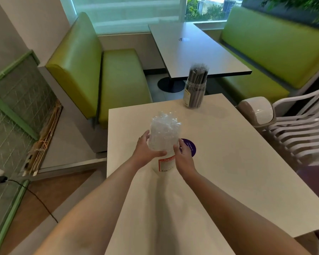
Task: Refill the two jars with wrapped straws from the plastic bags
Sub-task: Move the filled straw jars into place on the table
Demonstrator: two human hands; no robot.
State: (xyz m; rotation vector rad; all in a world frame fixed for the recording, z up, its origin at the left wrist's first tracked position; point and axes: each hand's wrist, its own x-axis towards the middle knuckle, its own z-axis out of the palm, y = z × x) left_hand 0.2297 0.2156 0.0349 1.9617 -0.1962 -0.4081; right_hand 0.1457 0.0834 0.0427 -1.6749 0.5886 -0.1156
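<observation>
Table [219, 162]: smooth, matt, cream laminate-like top; a glossy purple round sticker [191, 147] on it.
Near jar [164, 163]: clear plastic or glass, cannot tell which; paper label, white with red print.
Wrapped straws [164, 133] in it: clear, crinkled, shiny plastic film.
Far jar [194, 95]: transparent, glossy, with a pale paper label; dark straws [198, 74] inside, their wrap ends shiny and clear.
Bench seats [118, 80]: green upholstery, smooth, leather-like, with a soft sheen.
Chair [302, 126]: white moulded plastic, slatted, slightly glossy.
Bin lid [260, 111]: glossy plastic.
Second table [191, 52]: smooth pale top, dark edge.
</observation>
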